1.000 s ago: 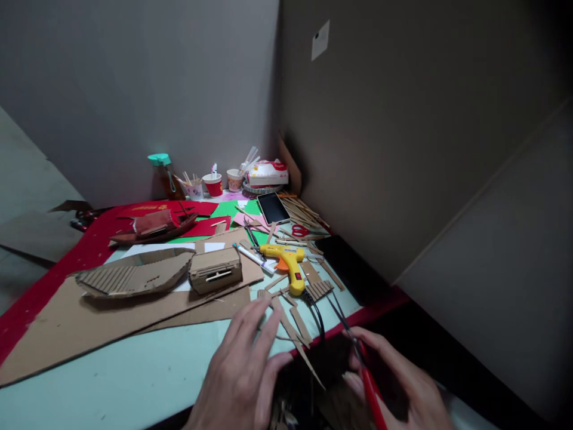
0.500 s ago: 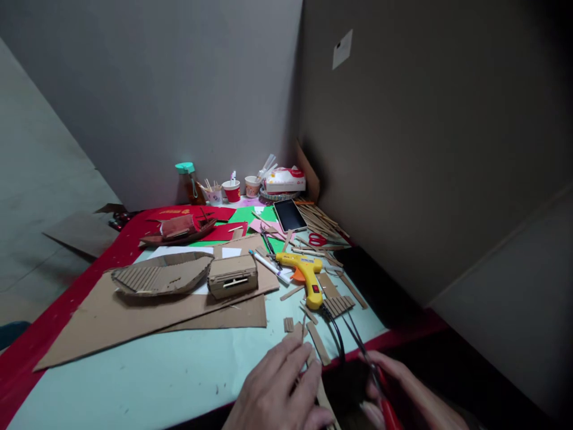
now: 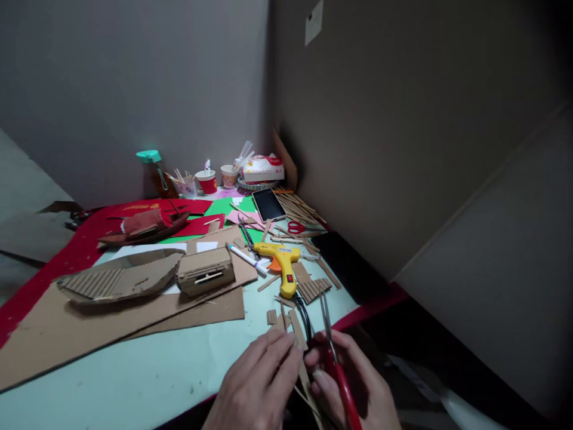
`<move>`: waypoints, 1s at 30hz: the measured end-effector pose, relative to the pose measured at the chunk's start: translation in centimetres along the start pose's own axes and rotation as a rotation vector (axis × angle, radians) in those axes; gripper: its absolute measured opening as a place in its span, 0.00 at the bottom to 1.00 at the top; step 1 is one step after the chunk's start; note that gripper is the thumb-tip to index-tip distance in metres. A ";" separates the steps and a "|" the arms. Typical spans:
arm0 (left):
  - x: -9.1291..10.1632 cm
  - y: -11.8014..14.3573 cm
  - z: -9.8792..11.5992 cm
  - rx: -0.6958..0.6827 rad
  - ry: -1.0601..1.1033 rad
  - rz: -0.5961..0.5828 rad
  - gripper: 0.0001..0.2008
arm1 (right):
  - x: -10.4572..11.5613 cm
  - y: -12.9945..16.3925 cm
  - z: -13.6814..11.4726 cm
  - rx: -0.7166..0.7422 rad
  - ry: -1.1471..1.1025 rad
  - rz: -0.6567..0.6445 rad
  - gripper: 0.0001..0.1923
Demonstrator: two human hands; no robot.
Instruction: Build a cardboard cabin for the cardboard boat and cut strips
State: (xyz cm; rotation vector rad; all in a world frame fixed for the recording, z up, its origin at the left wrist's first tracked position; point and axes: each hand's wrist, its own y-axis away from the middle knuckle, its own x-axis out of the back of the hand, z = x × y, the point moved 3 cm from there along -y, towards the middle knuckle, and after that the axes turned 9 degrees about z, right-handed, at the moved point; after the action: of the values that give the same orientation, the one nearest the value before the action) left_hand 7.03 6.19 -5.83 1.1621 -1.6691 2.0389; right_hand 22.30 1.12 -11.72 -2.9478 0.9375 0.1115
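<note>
Writing: small dark print on the barrel of the yellow glue gun (image 3: 286, 269), beyond the fingertips of both hands; too small to read. Gold marking on the red paper (image 3: 179, 207), far ahead and to the left of the fingers, unreadable. Red-and-white tissue pack (image 3: 264, 169), farther off beyond the gun, printed, brand illegible. Red paper cup (image 3: 206, 183) left of the pack carries a yellowish mark.

Cardboard strip (image 3: 305, 383): tan, narrow, long, at the left fingertips and running back toward the wearer between the hands. Left hand (image 3: 262, 379): fingers close together, bent over; thumb hidden, so cannot tell whether the strip is pinched. Right hand (image 3: 358, 379): fingers curled round the red handles of the scissors (image 3: 341, 382), slim metal blades pointing away, slightly parted. Ribbed cardboard piece (image 3: 314, 290) just beyond the blade tips.
</note>
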 end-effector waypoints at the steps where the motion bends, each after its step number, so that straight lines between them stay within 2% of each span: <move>1: 0.1 -0.1 0.0 0.000 0.004 0.003 0.18 | 0.0 0.0 -0.1 -0.024 -0.007 0.005 0.23; 6: 0.7 -0.6 -0.3 0.008 0.036 0.031 0.16 | 0.1 -0.2 -0.7 -0.126 -0.091 0.020 0.25; 11: 1.0 -0.2 -0.7 0.021 0.094 0.034 0.17 | 0.1 -0.4 -1.2 -0.138 -0.144 0.005 0.21; 14: 0.5 -0.3 -1.2 0.085 -0.015 0.009 0.21 | 0.5 -0.8 -1.4 -0.022 -0.075 -0.006 0.20; 17: -0.2 -1.3 -1.6 0.151 -0.102 -0.054 0.19 | 0.8 -1.6 -2.0 0.119 0.108 -0.154 0.21; 20: -0.8 -2.2 -1.5 0.136 -0.064 -0.099 0.18 | 0.9 -2.6 -3.0 0.139 0.325 -0.254 0.23; 23: -1.1 -2.4 -1.1 0.107 -0.007 -0.094 0.18 | 0.5 -4.0 -5.1 0.222 0.494 -0.237 0.23; 26: -1.3 -2.2 -0.6 0.079 0.073 -0.051 0.13 | -0.3 -5.6 -6.9 0.321 0.573 -0.205 0.21; 30: -1.2 -2.1 -0.5 0.043 0.176 0.024 0.09 | -0.9 -7.3 -6.7 0.364 0.567 -0.231 0.19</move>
State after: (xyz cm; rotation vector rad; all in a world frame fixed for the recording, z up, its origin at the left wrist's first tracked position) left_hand 8.90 7.59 -5.21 0.9480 -1.5693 2.1333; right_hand 26.17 7.17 -4.77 -2.7381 0.5553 -0.8433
